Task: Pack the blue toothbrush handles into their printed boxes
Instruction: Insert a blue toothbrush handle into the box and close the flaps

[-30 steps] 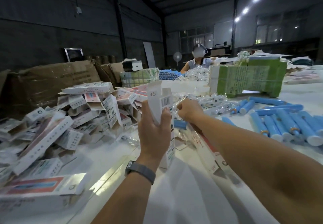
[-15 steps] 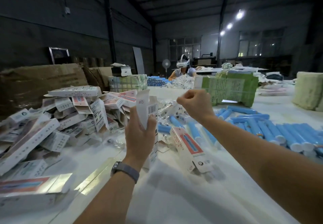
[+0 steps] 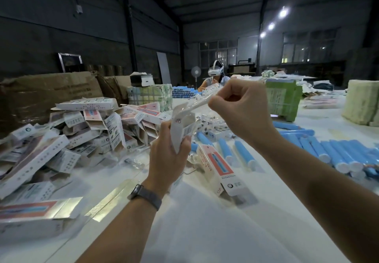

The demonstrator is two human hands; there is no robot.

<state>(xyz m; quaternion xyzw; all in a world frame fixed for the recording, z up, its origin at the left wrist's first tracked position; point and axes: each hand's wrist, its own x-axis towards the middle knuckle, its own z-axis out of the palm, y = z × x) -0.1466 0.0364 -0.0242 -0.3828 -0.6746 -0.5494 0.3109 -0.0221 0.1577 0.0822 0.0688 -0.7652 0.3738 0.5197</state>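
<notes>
We are holding a small white printed cardboard box (image 3: pixel 182 128) in our left hand (image 3: pixel 168 156), in the middle of the frame. Our left fingers (image 3: pixel 187 141) are curling around it, and its open top is pointing up and a little to the right.

Our right hand (image 3: pixel 240 108) is just above and to the right of the box. Its fingers (image 3: pixel 214 103) are pinching a long thin white piece in a clear plastic wrapper (image 3: pixel 202 98). The piece is slanting down to the left, and its low end is at the box's open top. We think it needs to slide down along that slant to go in.

The blue plastic toothbrush handles (image 3: pixel 332 152) are lying in rows on the white surface (image 3: pixel 205 232), at the right of the frame. Our right hand is nearer to them. Many more printed boxes are lying in a pile (image 3: pixel 67 137) at the left.
</notes>
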